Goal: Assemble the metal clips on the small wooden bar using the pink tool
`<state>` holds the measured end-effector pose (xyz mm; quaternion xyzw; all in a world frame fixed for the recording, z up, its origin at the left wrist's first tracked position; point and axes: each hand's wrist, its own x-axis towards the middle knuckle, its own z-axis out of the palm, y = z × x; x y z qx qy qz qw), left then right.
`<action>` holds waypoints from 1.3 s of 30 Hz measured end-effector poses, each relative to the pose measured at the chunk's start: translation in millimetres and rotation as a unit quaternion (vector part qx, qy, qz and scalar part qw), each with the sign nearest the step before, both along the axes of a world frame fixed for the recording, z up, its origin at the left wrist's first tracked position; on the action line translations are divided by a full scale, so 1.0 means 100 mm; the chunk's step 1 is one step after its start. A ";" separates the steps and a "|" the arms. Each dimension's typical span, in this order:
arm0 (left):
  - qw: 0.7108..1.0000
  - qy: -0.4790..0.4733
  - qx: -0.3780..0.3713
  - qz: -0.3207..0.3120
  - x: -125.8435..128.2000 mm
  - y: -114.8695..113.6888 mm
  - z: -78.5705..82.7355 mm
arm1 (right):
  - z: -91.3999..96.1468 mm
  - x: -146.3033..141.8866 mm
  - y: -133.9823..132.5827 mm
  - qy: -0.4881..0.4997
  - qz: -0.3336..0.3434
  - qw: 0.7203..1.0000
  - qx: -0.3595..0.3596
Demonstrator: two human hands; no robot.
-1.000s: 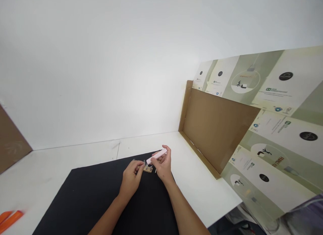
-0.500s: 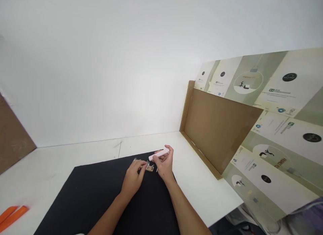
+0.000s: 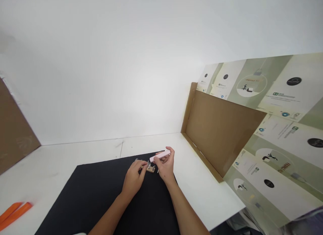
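A small tan board (image 3: 150, 169) with tiny metal parts standing on it lies on the black mat (image 3: 101, 201). My left hand (image 3: 133, 179) reaches it from the near side, and its fingertips pinch at the board's left end. My right hand (image 3: 164, 165) is closed around a pale pink stick-shaped tool (image 3: 159, 156), whose narrow end points left, just above the board. A small silver piece (image 3: 136, 159) lies beyond my left fingers. Part of the board is hidden behind my fingers.
The mat lies on a white table (image 3: 209, 191). A brown cardboard panel (image 3: 222, 134) stands at the right, with printed poster sheets (image 3: 275, 127) beyond it. Orange plastic strips (image 3: 15, 216) lie at the lower left, and brown cardboard (image 3: 12, 130) stands at the far left.
My left fingers have closed in on the board. The pink tool has tilted flatter in my right hand. The whole scene has shifted slightly right in view.
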<state>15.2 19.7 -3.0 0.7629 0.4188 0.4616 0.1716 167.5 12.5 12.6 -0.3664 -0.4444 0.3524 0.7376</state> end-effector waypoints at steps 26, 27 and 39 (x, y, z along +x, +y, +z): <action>1.000 0.006 0.001 0.002 0.00 -0.03 0.04 | -0.02 0.02 0.01 -0.013 -0.021 1.000 -0.007; 1.000 0.005 0.003 0.002 0.00 -0.03 0.04 | -0.02 0.02 0.01 -0.014 -0.023 1.000 -0.006; 1.000 0.015 0.000 0.003 -0.02 -0.04 0.06 | 0.04 0.04 -0.06 -0.034 0.031 0.999 0.008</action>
